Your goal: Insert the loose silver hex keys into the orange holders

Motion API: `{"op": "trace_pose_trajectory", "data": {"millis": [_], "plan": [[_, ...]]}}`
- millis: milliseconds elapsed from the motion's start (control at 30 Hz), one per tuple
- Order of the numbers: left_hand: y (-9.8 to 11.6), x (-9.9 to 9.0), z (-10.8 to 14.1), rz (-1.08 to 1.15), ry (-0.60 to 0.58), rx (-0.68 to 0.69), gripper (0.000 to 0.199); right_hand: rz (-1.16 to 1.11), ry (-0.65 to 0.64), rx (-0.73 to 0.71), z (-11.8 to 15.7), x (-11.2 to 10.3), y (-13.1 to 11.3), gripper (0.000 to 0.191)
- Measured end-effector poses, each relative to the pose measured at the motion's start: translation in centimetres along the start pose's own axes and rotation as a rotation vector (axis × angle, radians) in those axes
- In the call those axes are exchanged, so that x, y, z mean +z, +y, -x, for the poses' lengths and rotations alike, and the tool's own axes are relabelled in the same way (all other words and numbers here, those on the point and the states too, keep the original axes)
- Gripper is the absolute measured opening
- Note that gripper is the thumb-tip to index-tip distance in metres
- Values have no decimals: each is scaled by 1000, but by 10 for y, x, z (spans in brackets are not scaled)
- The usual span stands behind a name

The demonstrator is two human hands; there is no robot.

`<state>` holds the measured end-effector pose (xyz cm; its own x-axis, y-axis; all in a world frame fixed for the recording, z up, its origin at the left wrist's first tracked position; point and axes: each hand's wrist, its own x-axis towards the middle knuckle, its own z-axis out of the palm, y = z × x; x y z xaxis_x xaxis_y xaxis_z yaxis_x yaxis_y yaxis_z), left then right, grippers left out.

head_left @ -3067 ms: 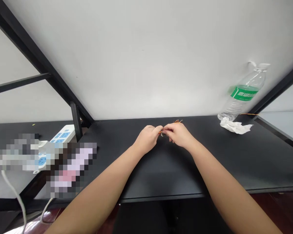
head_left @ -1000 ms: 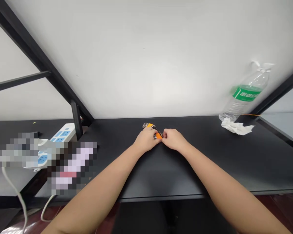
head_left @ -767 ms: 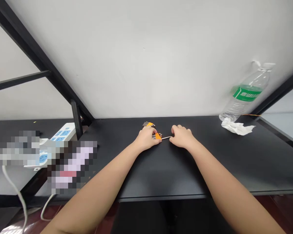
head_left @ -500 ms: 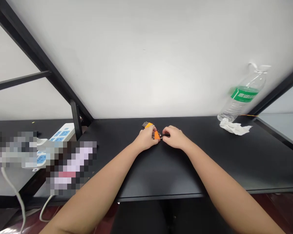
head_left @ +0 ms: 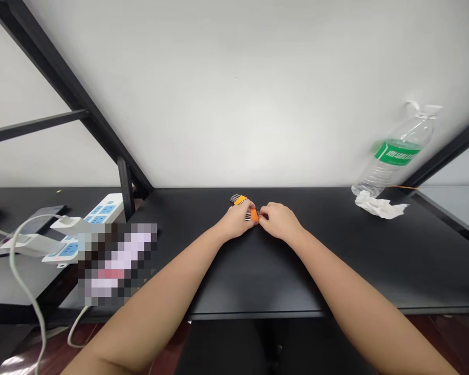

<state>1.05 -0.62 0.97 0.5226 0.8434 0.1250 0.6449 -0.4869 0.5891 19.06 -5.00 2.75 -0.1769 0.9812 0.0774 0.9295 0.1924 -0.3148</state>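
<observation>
Left hand (head_left: 236,221) pinches orange tool holder (head_left: 241,200); right hand (head_left: 280,221) narrowed at its right end, hold unclear; loose pinching might let it twist.

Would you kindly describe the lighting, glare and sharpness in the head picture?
In the head view, soft glare brightens the wall and a sheen marks the tabletop; the bottle leans outward, probably from wide-angle distortion, its lettering blurred; mosaic blocks hide something at left; the orange piece in the left hand shows little detail.
</observation>
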Motion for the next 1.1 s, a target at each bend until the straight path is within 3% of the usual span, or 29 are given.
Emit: {"op": "trace_pose_trajectory", "data": {"millis": [267,567,700,967,1100], "plan": [[-2,-1,-1,0,-8,-15,37,-10,10,95,-3,1,7,15],[-7,-2,1,110,-23,-60,39,1,-45,302,-7,-13,48,8],[-9,-1,2,133,-19,-36,38,-25,-97,253,-6,-15,54,4],[-8,1,2,133,-20,-19,50,-71,-108,22,-1,-4,43,14],[-4,-5,3,86,-54,4,47,19,-117,119,-2,-5,46,15]]}}
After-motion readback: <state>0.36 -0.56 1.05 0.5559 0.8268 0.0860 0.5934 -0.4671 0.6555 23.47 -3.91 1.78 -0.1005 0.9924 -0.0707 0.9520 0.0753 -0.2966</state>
